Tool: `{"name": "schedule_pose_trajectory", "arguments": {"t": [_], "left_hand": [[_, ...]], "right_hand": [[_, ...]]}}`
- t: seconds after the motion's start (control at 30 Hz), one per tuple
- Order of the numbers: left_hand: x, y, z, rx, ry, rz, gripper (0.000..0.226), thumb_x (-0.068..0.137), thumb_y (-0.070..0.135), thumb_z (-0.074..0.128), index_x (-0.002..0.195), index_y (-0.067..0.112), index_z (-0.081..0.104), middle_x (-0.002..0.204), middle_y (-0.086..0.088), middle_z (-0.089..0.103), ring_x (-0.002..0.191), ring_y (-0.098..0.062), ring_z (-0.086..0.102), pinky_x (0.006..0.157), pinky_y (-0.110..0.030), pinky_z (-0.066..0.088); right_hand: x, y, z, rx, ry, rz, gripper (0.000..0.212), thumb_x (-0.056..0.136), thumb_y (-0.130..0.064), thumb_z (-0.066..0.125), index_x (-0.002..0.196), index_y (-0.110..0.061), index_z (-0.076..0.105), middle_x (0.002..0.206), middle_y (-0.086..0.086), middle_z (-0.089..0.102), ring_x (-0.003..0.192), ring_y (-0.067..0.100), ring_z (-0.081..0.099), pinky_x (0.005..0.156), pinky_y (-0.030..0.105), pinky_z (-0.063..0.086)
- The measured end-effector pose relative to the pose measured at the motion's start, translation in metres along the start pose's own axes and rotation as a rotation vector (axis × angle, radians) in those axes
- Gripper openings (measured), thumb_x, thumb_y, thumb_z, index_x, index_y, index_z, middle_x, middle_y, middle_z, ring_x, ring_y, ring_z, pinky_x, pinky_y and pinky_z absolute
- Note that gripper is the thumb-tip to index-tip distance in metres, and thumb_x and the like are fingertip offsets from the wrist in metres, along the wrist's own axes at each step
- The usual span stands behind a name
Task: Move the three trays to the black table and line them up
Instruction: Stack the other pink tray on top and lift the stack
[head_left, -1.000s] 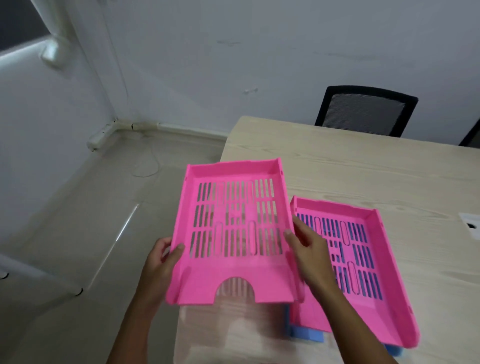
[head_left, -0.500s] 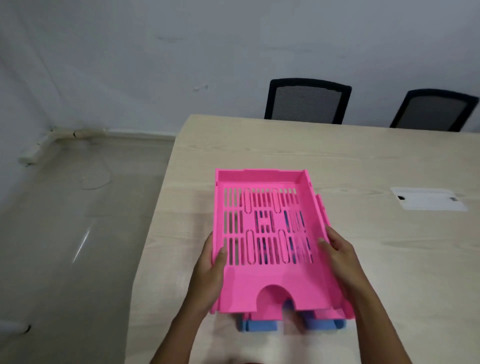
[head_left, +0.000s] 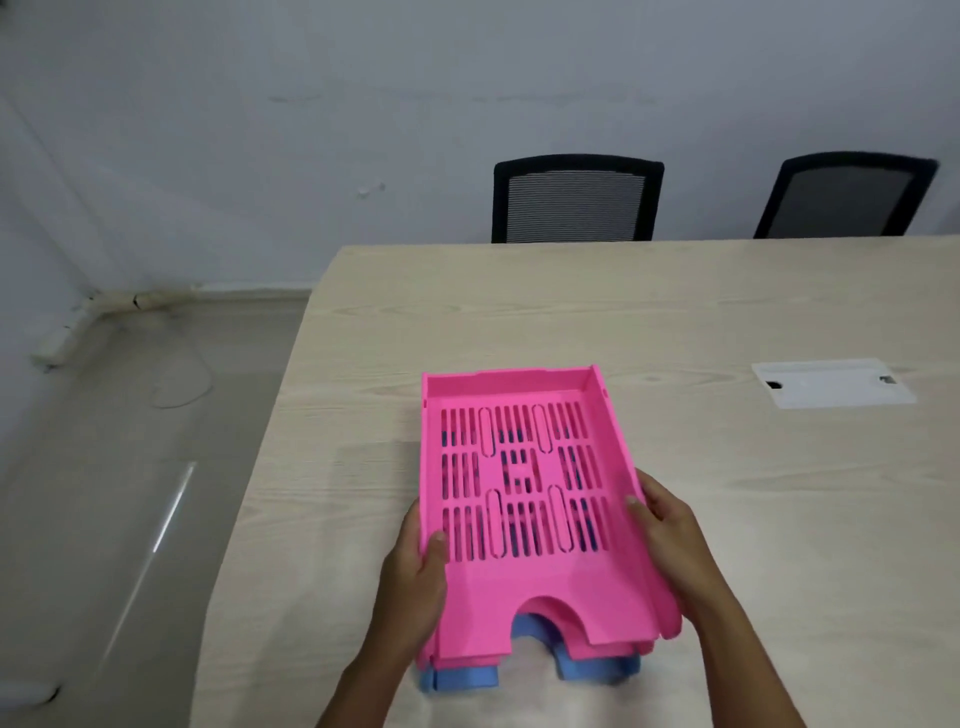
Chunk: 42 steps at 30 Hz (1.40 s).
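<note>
1. Head view: I am gripping the top pink tray (head_left: 519, 499) with my left hand (head_left: 415, 577) and right hand (head_left: 670, 530), fingers clamped on its two long walls.
2. Its long axis is running straight away from my fingers, both hands equally near.
3. It is sitting nested over another pink tray and a blue tray (head_left: 462, 678).
4. All are resting on a pale wooden table (head_left: 727, 493); no black table is showing, only two black chairs (head_left: 576, 200).

Two bare forearms enter from the bottom edge of the frame, lower centre. No sleeves, watch, rings or bands visible on either. Left hand (head_left: 415, 577): thumb on top, short nail visible, other fingers hidden. Right hand (head_left: 667, 535): thumb nail visible at lower right of centre, knuckles in view, fingertips hidden. Both wrists slim; edges slightly blurred.
</note>
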<state>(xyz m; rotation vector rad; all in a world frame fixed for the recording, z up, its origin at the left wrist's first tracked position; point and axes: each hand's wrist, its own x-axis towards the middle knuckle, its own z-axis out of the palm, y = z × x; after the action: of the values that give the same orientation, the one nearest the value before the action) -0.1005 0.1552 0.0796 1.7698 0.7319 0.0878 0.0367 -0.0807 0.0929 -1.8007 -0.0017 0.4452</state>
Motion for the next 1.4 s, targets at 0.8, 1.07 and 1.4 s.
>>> {"name": "schedule_pose_trajectory", "arguments": {"t": [0.8, 1.07, 1.4], "left_hand": [[0.036, -0.009, 0.002, -0.308, -0.047, -0.187, 0.068, 0.078, 0.059, 0.069, 0.139, 0.036, 0.047, 0.127, -0.006, 0.068, 0.107, -0.03, 0.069, 0.091, -0.058, 0.054], [0.039, -0.013, 0.0, -0.556, -0.215, -0.303, 0.064, 0.081, 0.041, 0.07, 0.139, 0.021, 0.05, 0.115, -0.018, 0.074, 0.096, -0.037, 0.073, 0.079, -0.05, 0.058], [0.022, -0.017, 0.006, -0.645, -0.21, -0.347, 0.042, 0.09, 0.03, 0.056, 0.126, 0.009, 0.058, 0.095, -0.017, 0.077, 0.079, -0.035, 0.073, 0.074, -0.045, 0.056]], "right_hand": [[0.021, 0.026, -0.005, 0.12, -0.169, 0.171, 0.037, 0.097, -0.029, 0.063, 0.134, -0.031, 0.058, 0.116, 0.002, 0.077, 0.101, 0.022, 0.076, 0.096, 0.052, 0.057], [0.036, 0.046, -0.009, 0.264, -0.26, 0.276, 0.064, 0.084, -0.064, 0.063, 0.14, -0.034, 0.055, 0.128, 0.005, 0.073, 0.122, 0.034, 0.065, 0.114, 0.064, 0.034], [0.035, 0.064, -0.009, 0.343, -0.286, 0.234, 0.067, 0.074, -0.065, 0.072, 0.133, -0.036, 0.062, 0.127, 0.009, 0.072, 0.12, 0.039, 0.064, 0.113, 0.068, 0.033]]}}
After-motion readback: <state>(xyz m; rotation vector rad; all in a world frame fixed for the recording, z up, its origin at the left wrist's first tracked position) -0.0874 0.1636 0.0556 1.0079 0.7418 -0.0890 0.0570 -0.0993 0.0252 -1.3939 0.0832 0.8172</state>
